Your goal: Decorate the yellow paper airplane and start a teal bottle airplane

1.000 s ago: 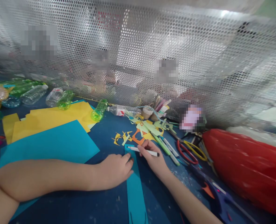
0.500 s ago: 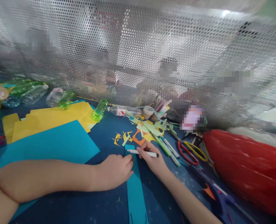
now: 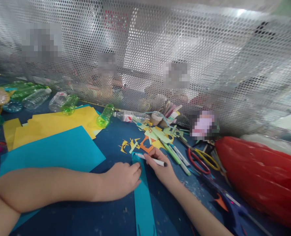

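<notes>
The left hand point(image 3: 122, 180) lies palm down on the dark blue worktop point(image 3: 111, 216), fingers loosely together, its fingertips pressing the left edge of a long teal paper strip point(image 3: 143, 203); the right hand point(image 3: 160, 167) pinches a white marker point(image 3: 151, 159) between thumb and fingers, the tip resting on the far end of the strip — the pen lies almost flat; just beyond are yellow and orange paper scraps point(image 3: 140, 144), and to the right red-and-yellow scissors point(image 3: 202, 159) beside a red plastic bag point(image 3: 261, 177); a large teal sheet point(image 3: 54, 150) overlaps yellow sheets point(image 3: 57, 124) at left — plastic bottles point(image 3: 69, 105) line the perforated metal screen point(image 3: 160, 59).
</notes>
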`<action>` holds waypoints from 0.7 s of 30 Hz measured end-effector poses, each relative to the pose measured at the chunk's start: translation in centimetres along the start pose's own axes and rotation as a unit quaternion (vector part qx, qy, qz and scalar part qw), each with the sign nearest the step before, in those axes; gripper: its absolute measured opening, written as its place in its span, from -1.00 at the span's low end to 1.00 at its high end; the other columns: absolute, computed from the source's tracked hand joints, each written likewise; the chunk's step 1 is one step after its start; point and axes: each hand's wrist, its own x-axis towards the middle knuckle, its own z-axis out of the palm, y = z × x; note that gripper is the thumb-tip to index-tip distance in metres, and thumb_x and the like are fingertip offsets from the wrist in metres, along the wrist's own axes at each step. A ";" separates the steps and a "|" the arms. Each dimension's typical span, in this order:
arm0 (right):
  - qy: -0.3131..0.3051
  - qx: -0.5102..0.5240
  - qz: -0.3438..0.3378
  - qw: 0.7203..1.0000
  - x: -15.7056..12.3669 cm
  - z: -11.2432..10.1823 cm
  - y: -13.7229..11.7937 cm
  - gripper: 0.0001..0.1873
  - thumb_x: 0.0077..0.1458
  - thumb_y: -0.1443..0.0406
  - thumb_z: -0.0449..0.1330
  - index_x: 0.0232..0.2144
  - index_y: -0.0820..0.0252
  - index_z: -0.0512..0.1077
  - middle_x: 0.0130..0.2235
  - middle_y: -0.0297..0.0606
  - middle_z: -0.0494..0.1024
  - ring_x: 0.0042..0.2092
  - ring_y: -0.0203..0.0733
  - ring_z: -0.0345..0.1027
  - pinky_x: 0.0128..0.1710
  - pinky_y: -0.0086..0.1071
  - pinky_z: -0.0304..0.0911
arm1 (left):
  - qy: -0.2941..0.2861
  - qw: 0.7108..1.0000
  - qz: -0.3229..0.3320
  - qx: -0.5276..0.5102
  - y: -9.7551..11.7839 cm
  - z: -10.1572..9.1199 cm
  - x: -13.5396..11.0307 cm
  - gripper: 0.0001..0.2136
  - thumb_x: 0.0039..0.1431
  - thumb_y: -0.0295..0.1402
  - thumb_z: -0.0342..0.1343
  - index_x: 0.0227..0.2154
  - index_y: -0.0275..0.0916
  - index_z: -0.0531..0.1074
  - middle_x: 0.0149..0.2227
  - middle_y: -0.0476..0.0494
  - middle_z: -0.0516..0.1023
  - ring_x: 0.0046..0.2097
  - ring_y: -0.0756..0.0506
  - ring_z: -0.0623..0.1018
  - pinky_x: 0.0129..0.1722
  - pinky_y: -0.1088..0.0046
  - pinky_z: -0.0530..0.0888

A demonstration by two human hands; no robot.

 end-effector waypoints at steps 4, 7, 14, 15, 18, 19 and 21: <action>0.025 -0.026 -0.026 0.999 0.0 0.0 0.0 -0.71 0.04 0.15 0.17 -0.58 0.12 0.20 -0.58 -0.44 0.24 -0.51 -0.32 0.09 -0.50 -0.40 0.02 | 0.007 1.000 0.000 0.005 0.0 0.2 0.0 -0.68 0.30 -0.32 -0.20 -0.08 -0.36 0.37 -0.08 -0.36 0.44 -0.35 -0.11 0.53 -0.43 0.35 0.47; 0.051 -0.045 -0.032 0.997 0.0 -0.1 -0.3 -0.71 0.04 0.18 0.15 -0.60 0.12 0.17 -0.60 -0.46 0.20 -0.53 -0.33 0.04 -0.52 -0.41 -0.01 | 0.006 1.000 0.003 0.007 0.0 0.4 0.0 -0.67 0.30 -0.32 -0.20 -0.08 -0.36 0.38 -0.04 -0.39 0.43 -0.35 -0.12 0.54 -0.44 0.34 0.48; 0.077 -0.062 -0.025 0.995 0.0 -0.5 -0.9 -0.71 0.00 0.22 0.12 -0.64 0.11 0.11 -0.61 -0.48 0.11 -0.54 -0.33 -0.02 -0.54 -0.40 -0.06 | 0.006 1.000 0.001 -0.015 -0.1 0.5 -0.1 -0.68 0.30 -0.29 -0.17 -0.05 -0.36 0.35 -0.03 -0.39 0.43 -0.29 -0.11 0.54 -0.36 0.37 0.49; 0.078 -0.063 -0.024 0.995 0.0 -0.6 -0.8 -0.71 0.00 0.22 0.11 -0.64 0.11 0.11 -0.61 -0.48 0.11 -0.54 -0.33 -0.02 -0.54 -0.40 -0.05 | 0.004 1.000 0.002 -0.013 -0.1 0.4 -0.1 -0.68 0.30 -0.30 -0.17 -0.05 -0.36 0.35 -0.03 -0.39 0.42 -0.29 -0.11 0.54 -0.36 0.37 0.49; 0.086 -0.063 -0.012 0.994 0.0 -0.8 -0.5 -0.72 -0.01 0.24 0.11 -0.64 0.10 0.11 -0.62 -0.48 0.13 -0.54 -0.31 0.01 -0.52 -0.39 -0.03 | 0.002 1.000 0.003 -0.001 0.0 0.3 0.0 -0.68 0.30 -0.31 -0.18 -0.04 -0.36 0.35 0.01 -0.39 0.41 -0.31 -0.11 0.54 -0.39 0.36 0.48; 0.088 -0.062 -0.004 0.994 0.1 -0.9 -0.4 -0.72 -0.01 0.24 0.11 -0.64 0.10 0.11 -0.63 -0.47 0.14 -0.54 -0.31 0.02 -0.52 -0.39 -0.02 | 0.001 1.000 0.003 0.005 0.0 0.2 0.0 -0.67 0.30 -0.31 -0.19 -0.03 -0.36 0.35 0.02 -0.39 0.40 -0.32 -0.12 0.54 -0.41 0.35 0.48; 0.091 -0.054 0.011 0.994 0.2 -1.1 -0.2 -0.73 -0.02 0.24 0.11 -0.65 0.10 0.11 -0.64 -0.47 0.16 -0.55 -0.30 0.04 -0.52 -0.38 -0.02 | -0.002 1.000 0.004 0.019 0.0 0.2 0.0 -0.65 0.30 -0.31 -0.20 -0.01 -0.37 0.34 0.04 -0.39 0.39 -0.34 -0.13 0.54 -0.45 0.33 0.48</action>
